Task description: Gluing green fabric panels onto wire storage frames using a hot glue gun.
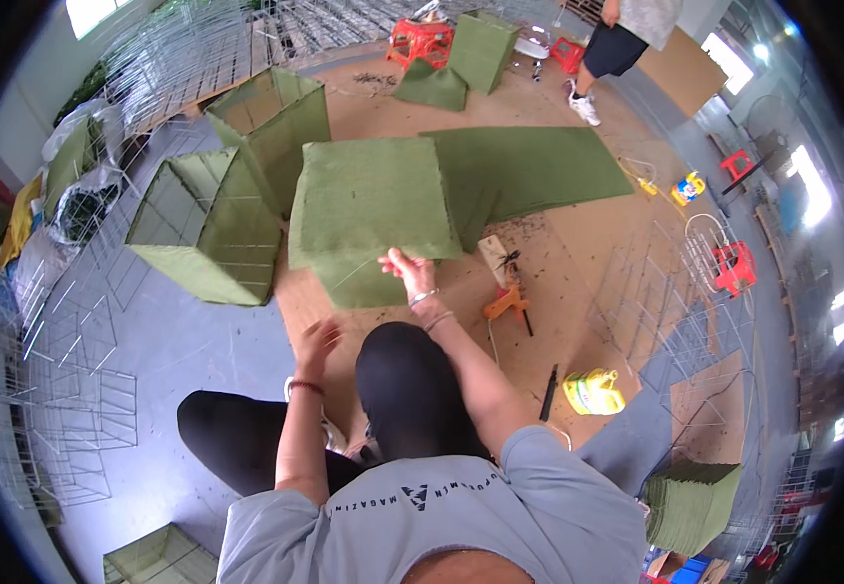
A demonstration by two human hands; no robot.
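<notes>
A box covered in green felt-like sheet (373, 195) stands on the brown board before my knees, its square top facing up. My right hand (408, 273) is at the box's near edge, fingers drawn together in a pinch. Whatever they pinch is too small to make out; a thin pale line runs beside them across the green side. Nearer to me, my left hand (317, 343) hangs left of my raised knee, apart from the box and smeared by motion. An orange glue gun (508, 304) lies right of the box, by a small pale block (492, 255).
Two open green-covered wire-frame boxes (198, 229) stand at left. A flat green sheet (549, 170) stretches right of the box. Yellow bottles (592, 392), a black stick (549, 392) and wire frames (626, 302) lie to the right. Another person (617, 49) stands at the far right.
</notes>
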